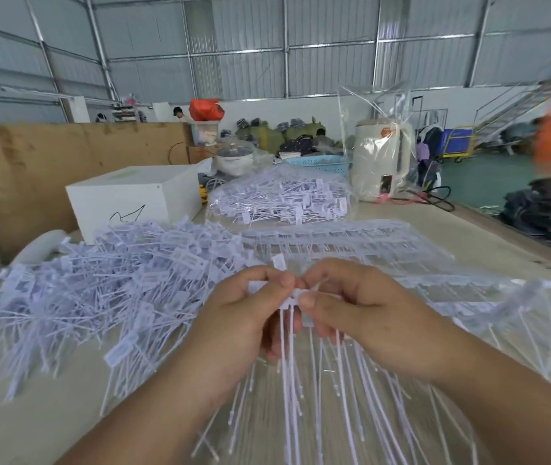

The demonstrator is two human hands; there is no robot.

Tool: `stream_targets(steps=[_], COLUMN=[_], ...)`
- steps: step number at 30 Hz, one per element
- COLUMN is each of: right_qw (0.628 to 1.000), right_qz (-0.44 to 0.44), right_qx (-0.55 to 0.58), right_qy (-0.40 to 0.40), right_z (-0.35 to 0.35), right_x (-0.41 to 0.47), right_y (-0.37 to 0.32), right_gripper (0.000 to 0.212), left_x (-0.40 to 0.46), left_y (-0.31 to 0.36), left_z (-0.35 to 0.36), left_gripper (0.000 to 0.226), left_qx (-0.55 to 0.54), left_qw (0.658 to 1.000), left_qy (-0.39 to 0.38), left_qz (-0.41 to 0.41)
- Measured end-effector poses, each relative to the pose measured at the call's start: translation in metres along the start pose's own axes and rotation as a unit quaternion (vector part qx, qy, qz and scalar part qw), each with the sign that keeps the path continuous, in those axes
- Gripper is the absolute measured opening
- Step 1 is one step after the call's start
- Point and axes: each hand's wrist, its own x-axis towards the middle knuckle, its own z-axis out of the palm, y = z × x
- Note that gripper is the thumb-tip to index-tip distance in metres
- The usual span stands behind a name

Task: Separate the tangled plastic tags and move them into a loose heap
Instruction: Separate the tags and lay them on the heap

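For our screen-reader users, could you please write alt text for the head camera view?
A person's left hand and right hand pinch a joined strip of white plastic tags above a table, thin tails hanging down. A loose heap of separated white tags lies to the left.

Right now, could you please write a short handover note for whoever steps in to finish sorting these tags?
Left hand and right hand both pinch the strip of joined tags above the table, stems hanging down.
Done: a loose heap lies to the left.
Left: finish this strip, then the joined strips behind the hands and the bagged tags farther back.
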Motion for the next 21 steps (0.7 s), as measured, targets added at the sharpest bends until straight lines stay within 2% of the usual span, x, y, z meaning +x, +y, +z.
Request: stream_targets(steps=[2,4,7,9,11,13,16,18,21], right_qw=[0.999,0.998,0.989,0.978,0.972,0.981,0.997,0.998,1.0], right_qz=[0.016,-0.006,-0.051,-0.082,-0.101,-0.099,-0.063,-0.051,-0.009], right_qx=[-0.048,-0.065,-0.113,-0.113,-0.085,-0.043,0.022,0.025,-0.004], right_qy=[-0.018,-0.005,0.078,0.153,0.193,0.164,0.037,0.001,-0.004], right_z=[-0.003,-0.002,0.011,0.016,0.011,0.005,0.01,0.014,0.01], right_x=[-0.002,-0.001,0.002,0.002,0.002,0.0,-0.003,-0.003,-0.001], right_y=[-0.002,-0.005,-0.009,-0.01,-0.013,-0.015,-0.014,-0.007,0.0], right_gripper=[0.026,0.031,0.038,0.036,0.043,0.04,0.013,0.021,0.04], left_x=[-0.001,0.0,0.004,0.007,0.009,0.007,0.003,-0.002,-0.006], left_y=[0.002,0.003,0.003,0.006,0.009,0.007,0.004,0.006,0.007], left_z=[0.0,0.004,0.008,0.003,-0.009,-0.012,0.005,0.013,0.008], left_gripper=[0.02,0.019,0.022,0.022,0.015,0.014,0.028,0.038,0.038], left_qx=[-0.003,-0.003,-0.053,-0.152,-0.216,-0.18,-0.088,-0.086,-0.099], left_qw=[1.0,0.999,0.994,0.977,0.958,0.969,0.992,0.993,0.99], left_qy=[0.021,0.045,0.095,0.122,0.14,0.115,0.032,-0.022,-0.07], left_qz=[0.003,0.002,-0.032,-0.087,-0.125,-0.125,-0.081,-0.08,-0.075])
